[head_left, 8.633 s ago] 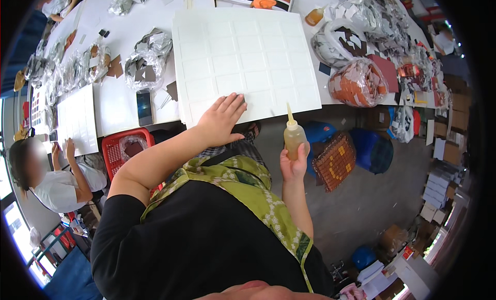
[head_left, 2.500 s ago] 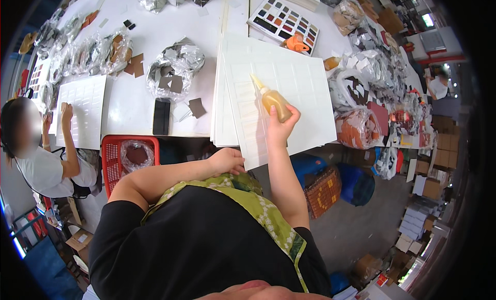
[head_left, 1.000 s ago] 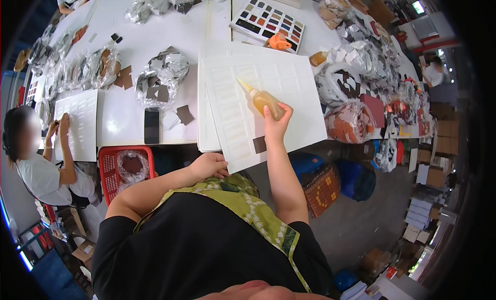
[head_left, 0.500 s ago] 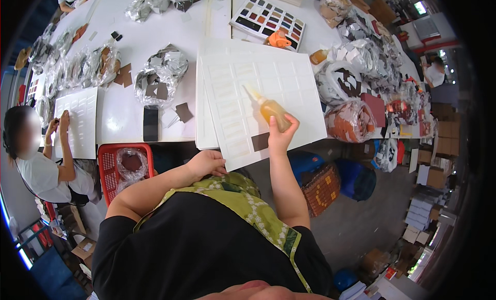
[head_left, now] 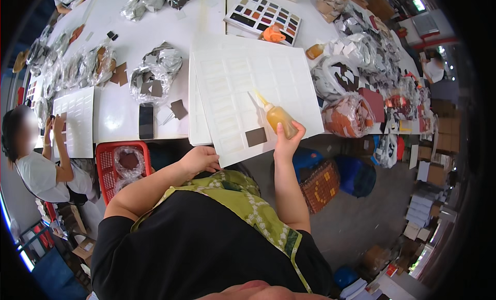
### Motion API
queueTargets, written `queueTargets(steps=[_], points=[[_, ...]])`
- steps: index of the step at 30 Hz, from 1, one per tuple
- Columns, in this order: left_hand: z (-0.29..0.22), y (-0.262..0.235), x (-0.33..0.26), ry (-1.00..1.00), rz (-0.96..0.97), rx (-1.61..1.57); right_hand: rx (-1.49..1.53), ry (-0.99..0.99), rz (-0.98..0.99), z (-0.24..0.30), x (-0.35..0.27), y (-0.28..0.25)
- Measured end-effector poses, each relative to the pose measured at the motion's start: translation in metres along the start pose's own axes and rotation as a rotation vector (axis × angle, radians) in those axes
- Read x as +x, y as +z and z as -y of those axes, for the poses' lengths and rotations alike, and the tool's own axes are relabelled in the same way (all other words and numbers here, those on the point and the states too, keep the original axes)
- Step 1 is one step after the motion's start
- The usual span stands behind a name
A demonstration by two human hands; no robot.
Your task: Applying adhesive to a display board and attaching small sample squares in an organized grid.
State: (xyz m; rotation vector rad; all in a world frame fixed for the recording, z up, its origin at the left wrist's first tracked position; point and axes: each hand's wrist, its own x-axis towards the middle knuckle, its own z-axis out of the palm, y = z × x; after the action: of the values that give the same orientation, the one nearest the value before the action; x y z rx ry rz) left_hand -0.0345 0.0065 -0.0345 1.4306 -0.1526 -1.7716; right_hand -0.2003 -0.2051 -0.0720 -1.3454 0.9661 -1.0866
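A squeeze bottle [head_left: 279, 118] of amber liquid, likely glue, is in my right hand [head_left: 290, 140], the fingers wrapped round its lower part. Its thin yellow nozzle points up and left, over a white board [head_left: 231, 113] marked with a grid of pale rectangles. One dark brown swatch [head_left: 256, 137] lies in a cell near the board's front edge, just left of my right hand. My left hand [head_left: 201, 159] is closed at the board's near left corner, fingers curled against the edge. Whether the nozzle tip touches the board cannot be made out.
More white boards [head_left: 193, 111] lie beneath. To the left are a black phone [head_left: 146, 121], loose brown swatches [head_left: 179, 109] and a plastic-wrapped bundle [head_left: 155, 75]. A red basket [head_left: 106, 165] stands below the table edge. Bagged swatches [head_left: 349, 114] crowd the right; a co-worker [head_left: 44, 155] sits at left.
The bottle has shifted right and slightly toward me over the board, and more of the brown swatch shows. My left hand stays at the corner. The view has shifted slightly.
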Motion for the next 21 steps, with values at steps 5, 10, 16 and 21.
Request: queueTargets(steps=[5, 10, 16, 21], points=[[0.000, 0.001, -0.001, -0.016, 0.002, -0.032, -0.417, -0.386, 0.075, -0.016, -0.012, -0.007], [0.002, -0.002, 0.002, -0.048, -0.014, -0.025, -0.115, -0.202, 0.048, -0.012, -0.028, -0.005], [0.001, -0.002, 0.001, -0.046, -0.007, -0.020, -0.422, -0.360, 0.055, -0.017, -0.026, -0.024], [0.002, -0.005, 0.002, -0.036, 0.003, -0.045, -0.136, -0.117, 0.061, -0.009, -0.044, -0.025]])
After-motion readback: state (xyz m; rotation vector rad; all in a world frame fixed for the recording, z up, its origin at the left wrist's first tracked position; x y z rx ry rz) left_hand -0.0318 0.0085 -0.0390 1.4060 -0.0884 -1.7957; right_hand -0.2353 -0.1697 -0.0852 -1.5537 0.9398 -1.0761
